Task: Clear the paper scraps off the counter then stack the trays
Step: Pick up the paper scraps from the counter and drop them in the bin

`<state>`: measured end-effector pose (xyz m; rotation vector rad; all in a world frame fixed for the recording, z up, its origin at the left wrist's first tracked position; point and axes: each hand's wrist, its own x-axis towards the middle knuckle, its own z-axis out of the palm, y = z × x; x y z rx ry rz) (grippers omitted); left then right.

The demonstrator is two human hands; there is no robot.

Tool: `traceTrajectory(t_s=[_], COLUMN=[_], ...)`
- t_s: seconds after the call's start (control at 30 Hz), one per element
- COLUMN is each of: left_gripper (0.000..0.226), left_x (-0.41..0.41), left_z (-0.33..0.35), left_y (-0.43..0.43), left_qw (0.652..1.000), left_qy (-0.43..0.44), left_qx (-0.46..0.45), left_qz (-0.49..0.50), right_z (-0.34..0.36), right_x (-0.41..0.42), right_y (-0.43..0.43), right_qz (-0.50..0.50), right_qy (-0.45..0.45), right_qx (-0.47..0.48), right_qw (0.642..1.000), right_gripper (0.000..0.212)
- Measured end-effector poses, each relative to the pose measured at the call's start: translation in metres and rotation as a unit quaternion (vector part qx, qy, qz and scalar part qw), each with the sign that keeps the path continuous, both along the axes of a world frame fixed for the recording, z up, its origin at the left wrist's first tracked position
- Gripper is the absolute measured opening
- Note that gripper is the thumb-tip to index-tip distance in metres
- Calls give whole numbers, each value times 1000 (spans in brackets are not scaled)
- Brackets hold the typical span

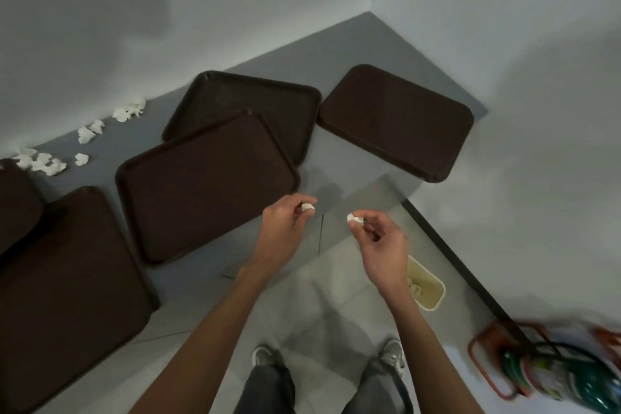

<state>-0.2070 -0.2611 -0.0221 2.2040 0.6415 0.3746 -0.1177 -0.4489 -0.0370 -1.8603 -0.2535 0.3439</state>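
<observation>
- Person stands at counter corner; shoes and floor tiles at bottom of view.
- Small cream bin on floor, just beside and below right wrist; some paper already inside.
- Right hand pinches 1 white scrap at the fingertips, over counter's front edge.
- Left hand pinches another scrap, above near corner of the middle tray.
- Judgement: bin lies down and to the right of both grips; right hand nearer, left must cross over.
- 5 brown trays spread out, 2 overlapping, none properly stacked yet.
- Farthest: loose scraps along the wall at far left, nearer the left hand.
</observation>
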Motion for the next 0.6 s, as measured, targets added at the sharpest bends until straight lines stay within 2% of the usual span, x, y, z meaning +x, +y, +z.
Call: traceTrajectory(t_s=[0.13,0.3,0.47,0.6], left_gripper=[16,17,16,18], left_x=[59,126,171,192], left_z=[-32,-103,-204,-303], left_y=[-80,-183,-267,-310], left_qw=[998,990,979,971], left_qy=[17,60,114,174], left_qx=[-54,-123,-169,-163], left_qz=[-12,-20,-23,-28], right_z=[-40,-115,-212,-312], right_x=[50,105,144,163], right_y=[-77,-171,-254,-301], right_qz=[2,-2,-15,-19], right_qy=[9,30,50,88], right_qx=[-43,-92,-137,-175], right_qw=[999,995,989,980], right_gripper=[10,14,19,19])
